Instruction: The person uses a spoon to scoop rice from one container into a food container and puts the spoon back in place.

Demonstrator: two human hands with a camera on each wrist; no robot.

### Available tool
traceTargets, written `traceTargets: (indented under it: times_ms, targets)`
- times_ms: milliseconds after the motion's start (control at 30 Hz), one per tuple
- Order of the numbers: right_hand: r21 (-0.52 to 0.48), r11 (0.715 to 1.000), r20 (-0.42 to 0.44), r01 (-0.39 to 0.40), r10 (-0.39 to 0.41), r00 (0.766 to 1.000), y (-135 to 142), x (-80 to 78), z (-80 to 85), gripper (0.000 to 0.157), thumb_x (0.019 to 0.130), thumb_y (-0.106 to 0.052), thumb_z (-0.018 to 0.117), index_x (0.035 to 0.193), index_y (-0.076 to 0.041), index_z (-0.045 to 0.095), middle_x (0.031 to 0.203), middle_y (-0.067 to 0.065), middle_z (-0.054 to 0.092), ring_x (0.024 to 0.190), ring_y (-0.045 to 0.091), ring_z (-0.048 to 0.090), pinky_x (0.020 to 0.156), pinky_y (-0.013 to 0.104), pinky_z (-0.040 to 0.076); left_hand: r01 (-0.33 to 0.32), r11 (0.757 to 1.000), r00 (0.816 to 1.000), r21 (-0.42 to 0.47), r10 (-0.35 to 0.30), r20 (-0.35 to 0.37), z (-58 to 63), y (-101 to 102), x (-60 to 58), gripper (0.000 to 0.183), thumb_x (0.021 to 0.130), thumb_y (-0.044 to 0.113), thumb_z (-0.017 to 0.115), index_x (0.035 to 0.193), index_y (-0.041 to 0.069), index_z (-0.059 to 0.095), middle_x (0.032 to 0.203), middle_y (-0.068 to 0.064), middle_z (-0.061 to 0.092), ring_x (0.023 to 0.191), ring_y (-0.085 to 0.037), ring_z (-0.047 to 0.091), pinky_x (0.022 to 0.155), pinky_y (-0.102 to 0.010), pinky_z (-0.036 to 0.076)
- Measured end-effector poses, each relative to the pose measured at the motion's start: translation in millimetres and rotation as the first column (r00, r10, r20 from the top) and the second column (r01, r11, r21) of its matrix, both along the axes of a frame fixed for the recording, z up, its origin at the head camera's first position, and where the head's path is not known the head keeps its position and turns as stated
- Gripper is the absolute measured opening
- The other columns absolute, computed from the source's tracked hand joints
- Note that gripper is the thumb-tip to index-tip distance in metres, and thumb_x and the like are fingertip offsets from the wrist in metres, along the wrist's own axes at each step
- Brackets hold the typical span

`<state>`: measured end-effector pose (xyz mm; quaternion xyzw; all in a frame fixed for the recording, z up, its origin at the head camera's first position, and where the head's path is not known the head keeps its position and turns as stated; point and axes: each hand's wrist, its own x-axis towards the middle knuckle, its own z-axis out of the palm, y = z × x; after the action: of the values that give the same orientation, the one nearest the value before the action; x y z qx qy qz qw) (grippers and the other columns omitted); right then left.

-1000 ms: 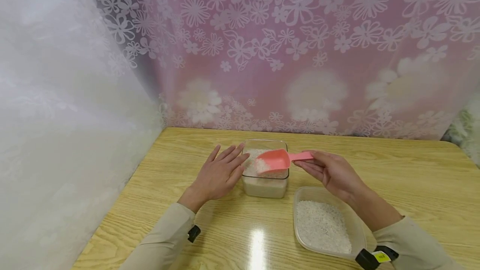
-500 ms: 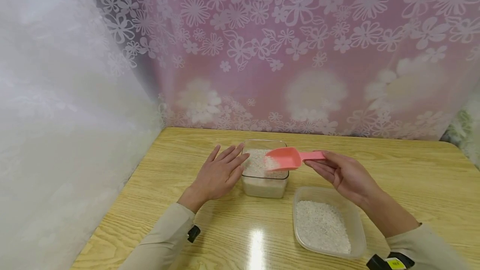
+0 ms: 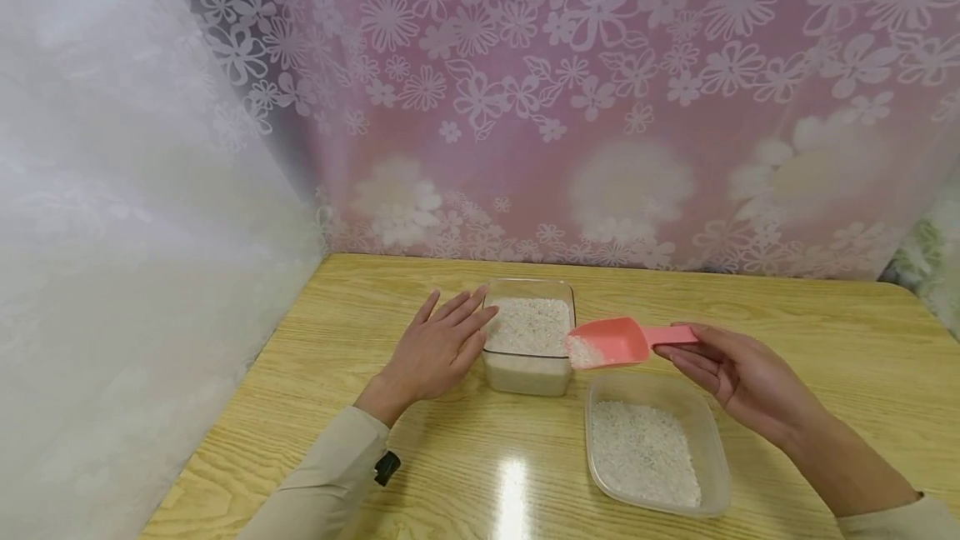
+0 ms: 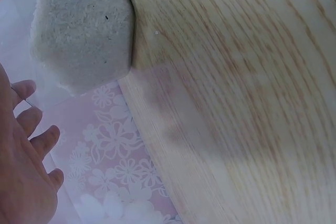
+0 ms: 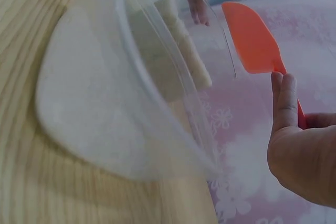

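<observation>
My right hand (image 3: 750, 382) grips the handle of a pink scoop (image 3: 618, 340), which carries a small heap of rice at its front lip. The scoop hangs level between two containers, its tip at the right rim of a clear square container (image 3: 525, 373) well filled with rice (image 3: 528, 323). Fingers straight and spread, my left hand (image 3: 435, 352) rests at the left rim of that container. Nearer to me stands a frosted plastic tub (image 3: 716, 473) with a layer of rice (image 3: 645, 452) in it. From below, the scoop (image 5: 252, 38) shows orange in the right wrist view.
Both containers stand on a wood-grain table (image 3: 300, 457). Behind its far edge hangs a pink flowered curtain (image 3: 525, 148), and a whitish sheet (image 3: 112, 232) runs along the left side.
My right hand has drawn the scoop to the right and towards me, from over the clear container to its right rim. The left hand and both containers stay in place.
</observation>
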<state>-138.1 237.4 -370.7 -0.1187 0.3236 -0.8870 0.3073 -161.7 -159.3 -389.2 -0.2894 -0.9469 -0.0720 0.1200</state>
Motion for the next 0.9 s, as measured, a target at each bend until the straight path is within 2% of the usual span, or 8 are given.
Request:
traceTargets:
  times_ms: [367, 567, 700, 900]
  targets:
    - [-0.074, 0.995, 0.075, -0.068, 0.073, 0.995, 42, 17.7, -18.9, 0.051, 0.108, -0.013, 0.016, 0.128, 0.004, 0.059, 0.128, 0.023, 0.055, 0.122, 0.029, 0.050, 0.102, 0.032, 0.037, 0.009, 1.000, 1.000, 0.024, -0.009, 0.002, -1.5, 0, -0.4, 0.051, 0.105, 0.044, 0.020, 0.146, 0.024, 0.043, 0.155, 0.002, 0.027, 0.140, -0.017, 0.026, 0.115, -0.047, 0.008]
    - [-0.080, 0.993, 0.072, -0.084, 0.090, 0.993, 62, 27.5, -28.6, 0.055, 0.108, -0.015, 0.011, 0.130, 0.002, 0.058, 0.130, 0.021, 0.054, 0.124, 0.028, 0.049, 0.103, 0.032, 0.036, 0.012, 1.000, 1.000, 0.023, -0.012, 0.005, -0.6, 0, 0.4, 0.049, 0.105, 0.042, 0.023, 0.146, 0.025, 0.043, 0.155, 0.001, 0.028, 0.140, -0.017, 0.026, 0.115, -0.046, 0.008]
    - [-0.054, 0.996, 0.062, -0.077, 0.080, 0.995, 74, 33.1, -32.0, 0.054, 0.108, -0.013, 0.011, 0.130, 0.001, 0.058, 0.130, 0.021, 0.055, 0.123, 0.028, 0.050, 0.103, 0.033, 0.036, 0.007, 1.000, 1.000, 0.022, -0.007, 0.012, -0.3, 0, 0.4, 0.048, 0.105, 0.041, 0.024, 0.146, 0.025, 0.042, 0.155, 0.001, 0.028, 0.140, -0.016, 0.026, 0.115, -0.046, 0.008]
    - [0.051, 0.997, 0.063, -0.051, 0.048, 0.997, 88, 40.2, -34.5, 0.052, 0.108, -0.014, 0.015, 0.127, -0.003, 0.062, 0.126, 0.018, 0.059, 0.120, 0.027, 0.054, 0.101, 0.034, 0.038, 0.003, 1.000, 1.000, 0.019, -0.003, 0.013, -0.6, 0, 0.5, 0.049, 0.105, 0.042, 0.023, 0.147, 0.026, 0.042, 0.156, 0.005, 0.022, 0.141, -0.015, 0.024, 0.115, -0.045, 0.008]
